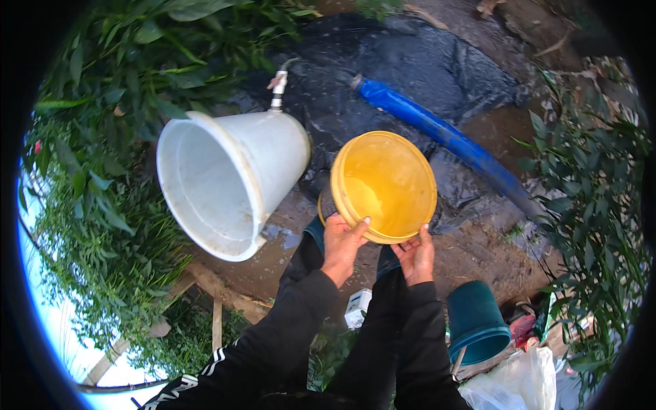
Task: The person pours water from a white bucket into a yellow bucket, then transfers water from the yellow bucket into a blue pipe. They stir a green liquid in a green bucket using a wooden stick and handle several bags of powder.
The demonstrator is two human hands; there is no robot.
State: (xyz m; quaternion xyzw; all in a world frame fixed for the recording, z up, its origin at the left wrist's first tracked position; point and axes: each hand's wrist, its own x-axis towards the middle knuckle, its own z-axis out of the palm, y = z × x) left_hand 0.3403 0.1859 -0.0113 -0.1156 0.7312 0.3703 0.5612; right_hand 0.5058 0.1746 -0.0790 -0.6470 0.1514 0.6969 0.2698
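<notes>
Both hands hold a round yellow plastic container (pixel 388 179) over the wet ground, its inside facing up at me. My left hand (pixel 344 248) grips the lower left of its rim, with the thumb on top. At the lower right edge, my right hand (pixel 417 258) has its fingertips on the rim and its palm partly turned up. Left of the container is a large white plastic bucket (pixel 279 154) tipped on its side, mouth towards the lower left. A white pipe fitting with a tap (pixel 277 92) sticks out near its base. Part of a yellow edge shows behind my left hand.
Beyond the container, a blue hose (pixel 435 123) crosses black plastic sheeting (pixel 410 56). A dark green bucket (pixel 474 312) lies tilted at the lower right, above a clear plastic bag (pixel 517 382). Leafy plants (pixel 118 205) crowd both sides. A white box (pixel 358 307) lies near my legs.
</notes>
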